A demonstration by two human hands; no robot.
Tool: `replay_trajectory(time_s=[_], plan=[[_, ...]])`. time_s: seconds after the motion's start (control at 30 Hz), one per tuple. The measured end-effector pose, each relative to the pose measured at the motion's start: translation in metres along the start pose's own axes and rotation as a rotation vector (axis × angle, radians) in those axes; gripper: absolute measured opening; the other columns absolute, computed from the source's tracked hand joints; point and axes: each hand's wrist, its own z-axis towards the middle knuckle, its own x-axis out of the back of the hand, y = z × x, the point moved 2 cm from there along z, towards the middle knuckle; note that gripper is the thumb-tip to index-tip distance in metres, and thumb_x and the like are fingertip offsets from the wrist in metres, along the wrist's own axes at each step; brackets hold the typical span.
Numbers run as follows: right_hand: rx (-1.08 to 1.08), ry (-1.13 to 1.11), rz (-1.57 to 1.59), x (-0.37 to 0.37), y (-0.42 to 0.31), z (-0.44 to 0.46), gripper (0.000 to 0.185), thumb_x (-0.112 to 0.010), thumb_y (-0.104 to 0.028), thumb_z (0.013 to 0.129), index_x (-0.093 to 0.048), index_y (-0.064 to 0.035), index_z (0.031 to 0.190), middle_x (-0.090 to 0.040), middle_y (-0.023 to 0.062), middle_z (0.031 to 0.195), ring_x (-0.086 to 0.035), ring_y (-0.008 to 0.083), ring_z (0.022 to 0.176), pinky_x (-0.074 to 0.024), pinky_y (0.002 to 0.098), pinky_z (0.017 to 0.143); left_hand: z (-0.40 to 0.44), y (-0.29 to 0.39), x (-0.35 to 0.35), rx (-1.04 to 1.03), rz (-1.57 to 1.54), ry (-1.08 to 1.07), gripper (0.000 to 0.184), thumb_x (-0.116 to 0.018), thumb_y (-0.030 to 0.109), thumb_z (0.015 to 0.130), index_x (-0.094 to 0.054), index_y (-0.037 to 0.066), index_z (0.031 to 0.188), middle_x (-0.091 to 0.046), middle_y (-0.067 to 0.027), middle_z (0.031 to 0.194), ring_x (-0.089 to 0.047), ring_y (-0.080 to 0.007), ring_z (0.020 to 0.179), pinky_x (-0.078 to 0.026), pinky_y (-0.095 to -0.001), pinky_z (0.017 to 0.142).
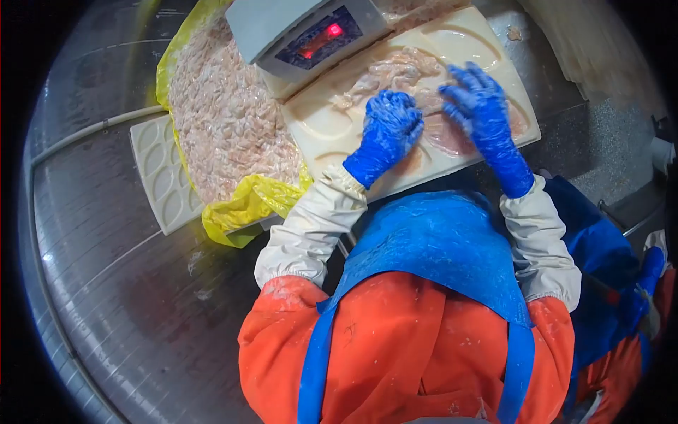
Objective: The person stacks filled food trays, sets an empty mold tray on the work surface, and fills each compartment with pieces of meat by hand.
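Both my hands wear blue gloves dusted with white residue. They are over a white board with oval hollows, which has pale raw meat on it. My left hand is closed with its fingers curled under, beside the meat; whatever it grips, if anything, is hidden. To its right my right hand has its fingers apart, slightly blurred, above a flat pink piece of meat. Further back, a loose pale strip of raw meat spreads across the hollows.
A bin heaped with pale raw meat pieces, lined with yellow plastic, stands left of the board. A display box with red digits rises behind. Another hollowed white tray lies at far left. A co-worker's blue-gloved hand shows at right.
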Motion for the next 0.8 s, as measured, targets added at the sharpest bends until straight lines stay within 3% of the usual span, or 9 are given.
replay_trajectory(time_s=[0.17,0.27,0.4,0.47,0.57,0.6,0.63,0.7,0.8], plan=[[-0.162,0.125,-0.116,0.011,0.039,-0.015,0.017,-0.075,-0.016,0.077,-0.074,-0.0073,0.091,-0.064,0.0147,0.124,-0.057,0.0352,0.115,-0.0438,0.0437,0.100,0.001,-0.028,0.006,0.152,-0.009,0.235,0.018,-0.070,0.028,0.080,-0.066,0.011,0.086,-0.060,-0.0111,0.091,-0.055,-0.0336,0.090,-0.040,-0.0472,0.080],[0.089,-0.021,-0.027,0.006,0.012,0.010,0.027,-0.074,-0.018,0.079,-0.072,-0.0069,0.103,-0.061,0.0145,0.129,-0.055,0.0349,0.120,-0.0416,0.0437,0.103,0.008,-0.013,0.000,0.171,-0.064,0.262,0.020,-0.072,0.028,0.080,-0.068,0.014,0.093,-0.063,-0.0095,0.092,-0.057,-0.0308,0.090,-0.041,-0.0444,0.081],[-0.050,0.076,-0.247,0.006,0.020,0.008,0.035,-0.073,-0.020,0.079,-0.069,-0.0084,0.112,-0.061,0.0129,0.128,-0.056,0.0334,0.117,-0.0429,0.0438,0.100,0.005,-0.003,0.018,0.195,-0.052,0.292,0.016,-0.075,0.020,0.078,-0.069,0.014,0.092,-0.066,-0.0085,0.093,-0.059,-0.0293,0.091,-0.043,-0.0430,0.081],[0.027,0.004,-0.085,0.006,0.009,0.004,0.036,-0.072,-0.019,0.078,-0.069,-0.0097,0.112,-0.062,0.0108,0.125,-0.059,0.0312,0.110,-0.0445,0.0429,0.097,-0.005,-0.003,0.013,0.205,-0.059,0.243,0.019,-0.074,0.021,0.079,-0.069,0.014,0.096,-0.066,-0.0089,0.095,-0.059,-0.0300,0.092,-0.043,-0.0423,0.083],[0.274,-0.104,-0.202,-0.049,0.011,-0.015,0.039,-0.060,-0.013,0.083,-0.063,-0.0117,0.122,-0.065,0.0093,0.114,-0.061,0.0280,0.102,-0.0481,0.0394,0.089,-0.002,0.009,-0.002,0.158,-0.015,0.198,0.033,-0.070,0.024,0.078,-0.065,0.012,0.109,-0.064,-0.0107,0.097,-0.058,-0.0324,0.094,-0.042,-0.0458,0.084],[0.254,-0.106,-0.333,-0.047,0.002,-0.010,0.029,-0.058,-0.016,0.083,-0.061,-0.0133,0.111,-0.063,0.0053,0.096,-0.061,0.0220,0.091,-0.0487,0.0400,0.079,0.001,0.015,-0.006,0.140,-0.006,0.193,0.040,-0.069,0.025,0.077,-0.061,0.010,0.113,-0.062,-0.0116,0.098,-0.057,-0.0342,0.094,-0.041,-0.0487,0.082],[0.271,-0.103,-0.321,-0.045,0.000,-0.005,0.029,-0.058,-0.016,0.083,-0.061,-0.0133,0.111,-0.063,0.0053,0.096,-0.061,0.0220,0.091,-0.0487,0.0400,0.079,0.004,0.018,-0.012,0.144,-0.023,0.206,0.043,-0.067,0.024,0.078,-0.060,0.009,0.118,-0.062,-0.0116,0.099,-0.057,-0.0339,0.094,-0.042,-0.0487,0.082],[0.255,-0.258,-0.451,-0.050,-0.007,-0.001,0.020,-0.058,-0.016,0.082,-0.060,-0.0148,0.102,-0.059,0.0045,0.086,-0.058,0.0203,0.082,-0.0467,0.0396,0.072,0.012,0.018,-0.029,0.228,0.021,0.219,0.034,-0.066,0.021,0.079,-0.062,0.009,0.111,-0.062,-0.0123,0.097,-0.057,-0.0324,0.092,-0.042,-0.0478,0.079],[0.144,-0.183,-0.108,-0.046,-0.002,0.009,0.016,-0.061,-0.016,0.082,-0.064,-0.0142,0.098,-0.060,0.0097,0.082,-0.057,0.0276,0.078,-0.0431,0.0412,0.072,0.018,0.017,-0.033,0.229,0.161,0.258,0.015,-0.061,0.017,0.079,-0.060,0.012,0.094,-0.060,-0.0118,0.088,-0.057,-0.0311,0.088,-0.042,-0.0457,0.073]])
